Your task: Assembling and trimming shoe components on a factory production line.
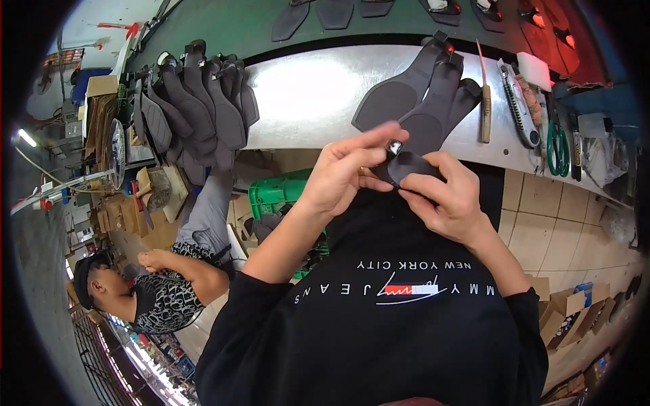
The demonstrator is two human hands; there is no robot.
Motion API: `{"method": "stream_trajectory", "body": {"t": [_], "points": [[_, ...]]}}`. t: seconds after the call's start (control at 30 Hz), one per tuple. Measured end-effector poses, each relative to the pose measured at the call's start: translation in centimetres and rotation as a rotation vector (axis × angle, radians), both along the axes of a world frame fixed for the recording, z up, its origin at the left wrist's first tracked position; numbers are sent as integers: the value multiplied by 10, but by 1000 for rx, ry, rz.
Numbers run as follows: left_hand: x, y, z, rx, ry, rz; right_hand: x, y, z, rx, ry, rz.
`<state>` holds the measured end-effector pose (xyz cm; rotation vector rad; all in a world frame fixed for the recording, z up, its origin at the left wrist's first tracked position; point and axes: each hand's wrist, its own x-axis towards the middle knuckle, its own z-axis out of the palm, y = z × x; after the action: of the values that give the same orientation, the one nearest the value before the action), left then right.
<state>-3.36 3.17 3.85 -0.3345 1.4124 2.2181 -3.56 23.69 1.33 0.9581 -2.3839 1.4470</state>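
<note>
Between my hands, in front of my chest, is a small dark sandal part [408, 164] with a curved band and a shiny silver ornament. My left hand [342, 169] is closed on its left side, its upper fingers stretched past the ornament and its lower fingers beneath. From the other side, my right hand [450, 197] pinches the band between thumb and fingers. Just beyond on the metal bench lie several dark grey square-toed sandals [391, 98], partly overlapping. My fingers hide much of the held part.
The metal bench [298, 88] bears a row of dark sandals [193, 111] at left. At right lie a wooden-handled awl [485, 111], a utility knife [520, 111] and green-handled scissors [558, 145]. A green crate [274, 196] stands below. Another person [172, 291] sits at left.
</note>
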Motion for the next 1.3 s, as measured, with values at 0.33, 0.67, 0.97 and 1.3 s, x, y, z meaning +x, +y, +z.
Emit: {"method": "stream_trajectory", "body": {"t": [0.33, 0.67, 0.97, 1.3], "points": [[9, -13, -8, -54, -90, -56, -11, -2, 19, 9, -113, 15], [20, 11, -13, -405, 154, -19, -5, -12, 19, 15, -62, -68], [17, 7, 0, -430, 196, -166, 0, -8, 14, -24, -332, -78], [24, 6, -2, -478, 258, -91, -3, -5, 11, -191, -567, -11]]}}
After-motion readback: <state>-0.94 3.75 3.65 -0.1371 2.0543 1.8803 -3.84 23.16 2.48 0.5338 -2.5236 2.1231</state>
